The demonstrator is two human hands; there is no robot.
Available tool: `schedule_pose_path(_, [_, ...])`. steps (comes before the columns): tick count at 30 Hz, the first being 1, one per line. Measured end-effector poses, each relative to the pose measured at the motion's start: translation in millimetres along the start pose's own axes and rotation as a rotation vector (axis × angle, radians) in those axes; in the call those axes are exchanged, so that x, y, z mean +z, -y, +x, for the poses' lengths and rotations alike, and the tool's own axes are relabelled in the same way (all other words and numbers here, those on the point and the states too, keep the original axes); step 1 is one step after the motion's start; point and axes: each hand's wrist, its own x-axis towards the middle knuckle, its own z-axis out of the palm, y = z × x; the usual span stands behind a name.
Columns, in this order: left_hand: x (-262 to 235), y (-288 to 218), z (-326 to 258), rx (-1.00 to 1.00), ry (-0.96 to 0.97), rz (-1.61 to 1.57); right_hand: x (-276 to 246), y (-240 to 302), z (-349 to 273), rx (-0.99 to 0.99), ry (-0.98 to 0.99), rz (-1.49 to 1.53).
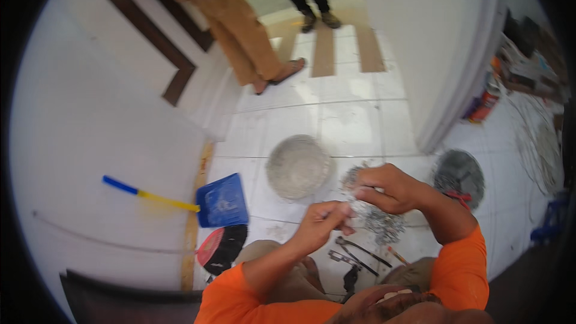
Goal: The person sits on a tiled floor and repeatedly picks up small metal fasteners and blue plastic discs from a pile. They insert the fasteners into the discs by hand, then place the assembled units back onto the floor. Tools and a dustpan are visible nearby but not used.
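Note:
My left hand (321, 221) and my right hand (387, 187) are raised close together over a pile of small grey metal pieces (375, 216) on the white tiled floor. Both hands pinch small grey pieces from that pile between the fingertips; the pieces are too small to make out. Below the hands, pliers (354, 252) and a dark tool lie on the floor between my knees. Orange sleeves cover both my upper arms.
A round grey bowl (298, 166) stands on the tiles ahead, a dark round pan (459, 171) at the right. A blue dustpan (222, 200) with a yellow and blue handle lies at left beside a red and black disc (221, 247). Two people stand beyond. A white wall (432, 54) rises right.

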Motion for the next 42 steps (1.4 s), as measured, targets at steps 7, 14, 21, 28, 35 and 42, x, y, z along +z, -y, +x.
schedule_pose_path(7, [1.2,-7.2,1.0,0.087,0.058,0.067,3.5,-0.7,3.2,-0.104,0.030,0.106])
schedule_pose_path(14, [2.3,-7.2,-11.3,0.119,0.099,0.108,13.9,-5.9,8.9,-0.165,0.091,0.073])
schedule_pose_path(21, [-0.5,-10.7,-14.8,0.136,0.151,0.020,22.8,-10.3,2.3,-0.012,-0.065,0.329])
schedule_pose_path(28, [-9.6,-15.3,-13.0,0.088,0.060,-0.127,14.7,-50.2,10.2,0.167,-0.580,1.003])
schedule_pose_path(35, [-8.1,-13.9,-7.9,0.156,0.065,0.022,28.9,-61.2,14.6,0.512,-0.793,1.092])
schedule_pose_path(42, [-3.0,-18.0,-17.1,0.239,0.029,0.061,-64.4,-47.0,-27.3,-0.593,-0.945,-0.882])
